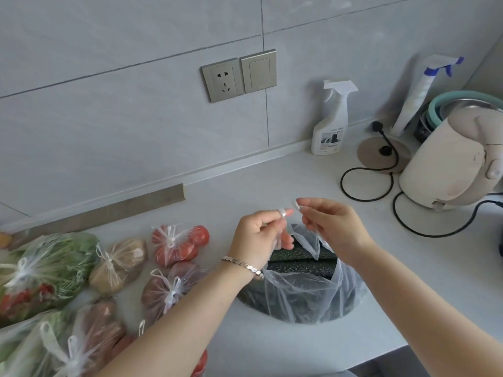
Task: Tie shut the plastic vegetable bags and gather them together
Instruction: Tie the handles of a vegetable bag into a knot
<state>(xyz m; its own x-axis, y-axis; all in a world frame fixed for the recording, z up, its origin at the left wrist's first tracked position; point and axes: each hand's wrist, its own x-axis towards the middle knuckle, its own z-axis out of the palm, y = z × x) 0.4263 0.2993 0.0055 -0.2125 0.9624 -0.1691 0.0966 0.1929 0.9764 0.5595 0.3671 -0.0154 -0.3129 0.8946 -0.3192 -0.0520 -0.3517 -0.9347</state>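
A clear plastic bag (302, 297) of dark green cucumbers stands open on the white counter (245, 191), near the front edge. My left hand (258, 240) pinches one handle of it and my right hand (332, 227) pinches the other, both lifted above the bag with a small gap between them. To the left lie several knotted bags: tomatoes (179, 244), potatoes (119, 263), red onions (166, 289), leafy greens (49, 265), and more at the bottom left (81, 338).
A cream electric kettle (451, 161) stands at the right, its base (381, 153) and black cord (367, 191) behind my hands. Two spray bottles (330, 121) stand by the tiled wall, with stacked bowls (462, 104) at the far right. A wall socket (223, 80) is above.
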